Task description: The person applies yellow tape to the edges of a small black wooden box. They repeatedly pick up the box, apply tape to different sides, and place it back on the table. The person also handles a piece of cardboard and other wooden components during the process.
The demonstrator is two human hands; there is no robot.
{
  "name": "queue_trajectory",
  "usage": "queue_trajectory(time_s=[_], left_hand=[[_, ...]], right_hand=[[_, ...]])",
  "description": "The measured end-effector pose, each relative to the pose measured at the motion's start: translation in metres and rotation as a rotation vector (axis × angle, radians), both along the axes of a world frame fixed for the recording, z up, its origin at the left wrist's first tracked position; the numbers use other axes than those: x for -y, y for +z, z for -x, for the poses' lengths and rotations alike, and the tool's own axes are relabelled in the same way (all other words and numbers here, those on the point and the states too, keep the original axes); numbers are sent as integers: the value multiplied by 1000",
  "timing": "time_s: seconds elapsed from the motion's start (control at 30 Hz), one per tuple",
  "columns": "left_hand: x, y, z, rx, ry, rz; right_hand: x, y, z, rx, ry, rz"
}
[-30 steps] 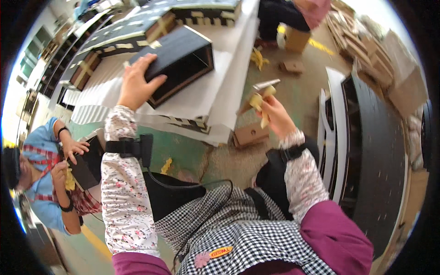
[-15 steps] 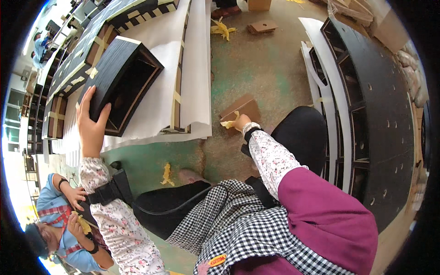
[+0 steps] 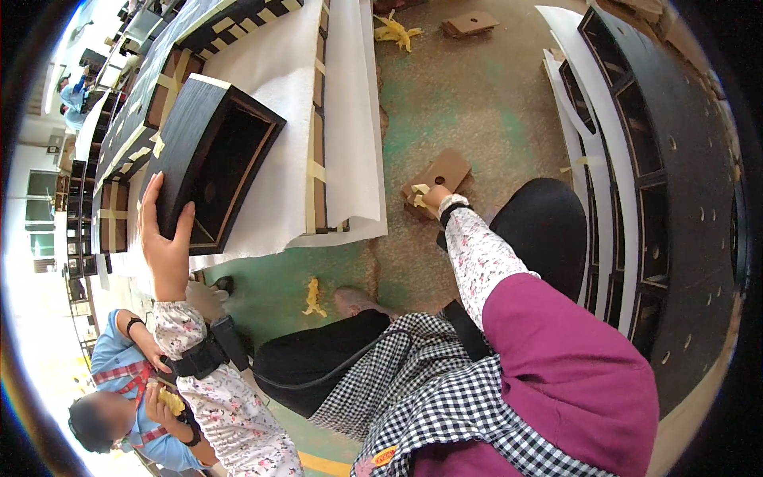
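Note:
My left hand [image 3: 165, 250] rests against the near side of a black wooden box [image 3: 184, 131], thumb on its edge and fingers along its outer face. The box is open-fronted, slightly curved, and stands tilted on a white-sheeted surface [image 3: 266, 67]. Out over the floor, my right hand [image 3: 436, 198] is closed on crumpled yellow masking tape [image 3: 420, 191]. Beneath it lies a small stack of brown cardboard pieces [image 3: 453, 165], the top one with a round hole. That hand partly covers the stack, so I cannot tell whether they touch.
Taped black frames [image 3: 131, 139] line the left surface. A tall black cabinet panel [image 3: 687, 207] with white padding stands right. Tape scraps [image 3: 314, 296] and more cardboard [image 3: 469, 24] lie on the floor. At lower left, a co-worker [image 3: 147, 381] in blue holds yellow tape.
The whole view has shifted slightly rightward. The tape in my right hand now looks more bunched, and the cardboard's hole has come into sight. My left hand stays on the box.

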State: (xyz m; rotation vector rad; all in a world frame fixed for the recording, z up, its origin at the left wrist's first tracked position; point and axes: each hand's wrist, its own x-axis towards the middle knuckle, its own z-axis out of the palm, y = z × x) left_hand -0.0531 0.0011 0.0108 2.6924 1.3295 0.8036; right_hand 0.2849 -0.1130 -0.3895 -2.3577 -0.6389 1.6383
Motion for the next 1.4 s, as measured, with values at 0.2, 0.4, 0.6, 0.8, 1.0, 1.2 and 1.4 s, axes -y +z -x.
queue_trajectory(time_s=[0.2,0.4,0.6,0.8,1.0,1.2,1.4], left_hand=[[-3,2,-12,-14,-41,-76],[-2,3,-8,-17,-14,-29],[-2,4,-9,-17,-27,-69],[1,2,-6,-35,4,-39],[-1,2,-9,-23,7,-9],[1,6,-6,-51,6,10],[6,6,-6,-22,29,3]], right_hand=[[15,-30,-16,-621,-609,-188],[17,-11,-20,-538,-817,-303],[16,-55,-15,328,-225,-400],[22,-21,-1,503,-100,-190],[22,-43,21,824,121,-518],[-16,-61,-13,447,236,-508],[-6,-99,-7,-389,-877,-493]])
